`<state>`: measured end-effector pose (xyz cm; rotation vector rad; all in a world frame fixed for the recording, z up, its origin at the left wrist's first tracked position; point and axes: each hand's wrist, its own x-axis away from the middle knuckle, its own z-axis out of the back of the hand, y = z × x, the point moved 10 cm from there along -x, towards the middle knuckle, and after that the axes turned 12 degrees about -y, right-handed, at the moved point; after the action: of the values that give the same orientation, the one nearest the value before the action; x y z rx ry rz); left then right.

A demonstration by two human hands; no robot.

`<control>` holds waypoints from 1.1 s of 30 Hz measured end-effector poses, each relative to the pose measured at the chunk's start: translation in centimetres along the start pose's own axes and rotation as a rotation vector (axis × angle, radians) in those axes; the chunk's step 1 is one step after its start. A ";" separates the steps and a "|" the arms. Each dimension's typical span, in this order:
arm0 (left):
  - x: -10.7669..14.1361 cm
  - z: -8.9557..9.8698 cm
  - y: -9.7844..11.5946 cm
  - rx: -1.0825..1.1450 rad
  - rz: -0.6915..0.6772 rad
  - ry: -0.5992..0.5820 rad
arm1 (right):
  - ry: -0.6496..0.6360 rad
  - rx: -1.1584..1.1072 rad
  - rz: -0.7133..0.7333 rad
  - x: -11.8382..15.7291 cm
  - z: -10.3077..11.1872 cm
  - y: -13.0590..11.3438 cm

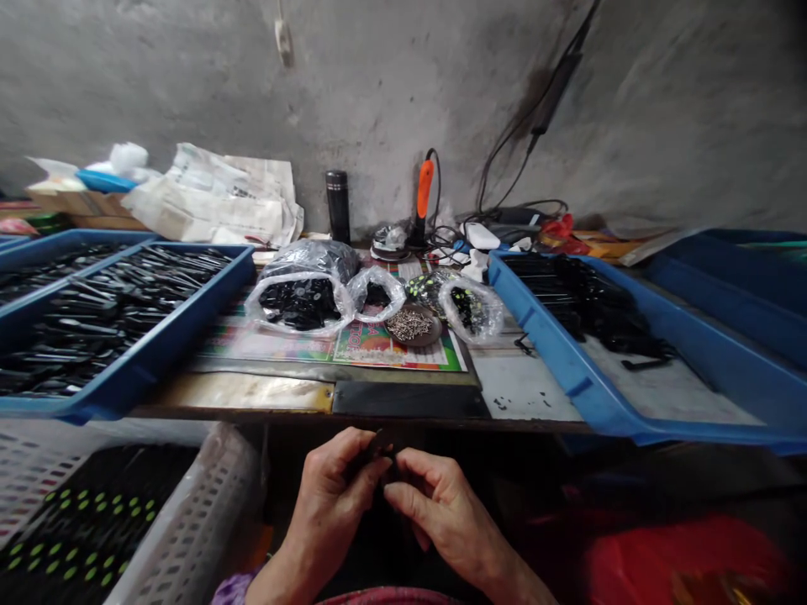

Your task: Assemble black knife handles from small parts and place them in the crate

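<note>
Pinched between 2 bare hands, left and right, below the table edge: small dark part, near 2 blue trays, open plastic bags.

Both hands meet low at centre, fingers curled inward.

Left arm: purple sleeve is worn, mottled with paler tones | torso: pinkish-red garment is worn, its edge darkly patterned | left hand, right hand: both left bare
</note>
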<state>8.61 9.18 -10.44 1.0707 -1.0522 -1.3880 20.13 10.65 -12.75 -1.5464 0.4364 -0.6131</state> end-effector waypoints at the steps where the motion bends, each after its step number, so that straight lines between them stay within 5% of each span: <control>1: 0.1 0.0 -0.3 0.021 0.010 -0.003 | -0.003 -0.008 -0.004 0.0 -0.1 0.1; 33: -0.5 -0.2 -2.8 0.179 0.061 -0.017 | 0.040 -0.027 -0.042 0.1 -0.8 2.0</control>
<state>8.29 9.84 -13.16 1.1475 -1.2299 -1.2745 19.88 9.80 -14.76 -1.5743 0.4448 -0.6738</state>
